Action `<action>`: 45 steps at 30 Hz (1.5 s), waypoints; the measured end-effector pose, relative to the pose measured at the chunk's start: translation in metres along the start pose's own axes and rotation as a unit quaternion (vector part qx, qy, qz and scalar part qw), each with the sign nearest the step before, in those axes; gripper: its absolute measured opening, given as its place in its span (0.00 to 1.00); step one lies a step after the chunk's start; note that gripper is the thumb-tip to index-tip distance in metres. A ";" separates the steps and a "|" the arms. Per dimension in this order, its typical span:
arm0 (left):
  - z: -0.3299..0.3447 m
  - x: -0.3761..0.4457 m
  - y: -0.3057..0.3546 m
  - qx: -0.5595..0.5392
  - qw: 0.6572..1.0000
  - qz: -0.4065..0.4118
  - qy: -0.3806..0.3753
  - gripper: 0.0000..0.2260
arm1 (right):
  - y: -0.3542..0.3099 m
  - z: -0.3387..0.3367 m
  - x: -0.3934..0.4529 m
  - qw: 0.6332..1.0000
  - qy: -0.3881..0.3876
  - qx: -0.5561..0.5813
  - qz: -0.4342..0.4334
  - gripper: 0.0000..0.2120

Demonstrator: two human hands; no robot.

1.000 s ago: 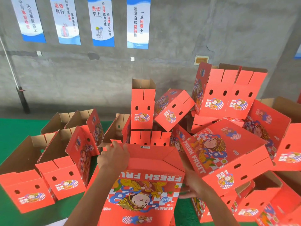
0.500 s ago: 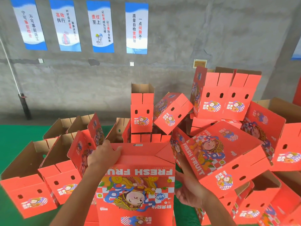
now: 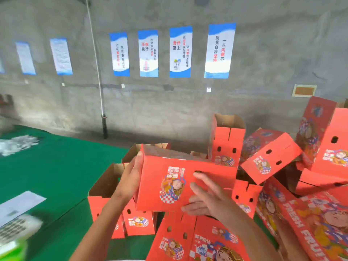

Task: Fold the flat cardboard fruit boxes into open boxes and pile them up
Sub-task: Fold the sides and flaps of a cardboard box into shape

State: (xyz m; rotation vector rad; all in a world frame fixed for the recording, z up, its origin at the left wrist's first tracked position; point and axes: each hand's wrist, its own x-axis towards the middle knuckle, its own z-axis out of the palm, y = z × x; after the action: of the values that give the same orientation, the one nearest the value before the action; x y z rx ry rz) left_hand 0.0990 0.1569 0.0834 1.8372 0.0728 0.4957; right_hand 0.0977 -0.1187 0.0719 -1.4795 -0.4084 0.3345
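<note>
Our left hand (image 3: 131,178) presses flat against the folded fruit box's (image 3: 180,183) left end; our right hand (image 3: 205,196) lies open-fingered on its printed front, above the green table (image 3: 56,166).

Bare green table (image 3: 56,166) leftward; folded red boxes (image 3: 271,155) crowding the right and front.

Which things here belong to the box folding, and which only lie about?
Job: held box, left hand, right hand, folded boxes.
Lying about: wall posters, white paper, keypad device, green table cover.
</note>
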 end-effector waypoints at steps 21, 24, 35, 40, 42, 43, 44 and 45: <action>-0.147 0.104 -0.167 -0.202 0.926 -0.257 0.190 0.20 | 0.132 0.208 0.217 0.978 -0.105 -0.182 -0.014 0.34; -0.143 0.110 -0.178 -0.190 0.932 -0.219 0.217 0.18 | 0.133 0.208 0.221 0.982 -0.119 -0.148 0.003 0.32; -0.070 0.071 -0.142 0.164 0.952 0.028 0.257 0.24 | 0.133 0.145 0.176 0.995 0.004 -0.079 -0.068 0.21; 0.012 0.022 -0.115 0.195 0.948 0.198 0.152 0.19 | 0.139 0.093 0.125 0.991 0.082 -0.074 -0.069 0.19; 0.045 0.002 -0.121 0.174 0.957 0.213 0.091 0.17 | 0.147 0.071 0.101 0.989 0.110 -0.077 -0.059 0.18; 0.061 -0.010 -0.126 0.155 0.964 0.208 0.051 0.17 | 0.153 0.059 0.088 0.988 0.125 -0.080 -0.052 0.18; 0.077 -0.023 -0.133 0.133 0.971 0.198 0.009 0.16 | 0.160 0.045 0.074 0.986 0.139 -0.085 -0.043 0.18; 0.093 -0.037 -0.140 0.116 0.975 0.188 -0.032 0.16 | 0.169 0.032 0.059 0.984 0.151 -0.090 -0.033 0.18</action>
State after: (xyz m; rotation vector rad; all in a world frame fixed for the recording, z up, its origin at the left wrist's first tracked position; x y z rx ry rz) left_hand 0.1268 0.1081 -0.0788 2.1066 -0.2768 0.7139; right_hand 0.1413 -0.0520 -0.0920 -1.6582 -0.2462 0.0170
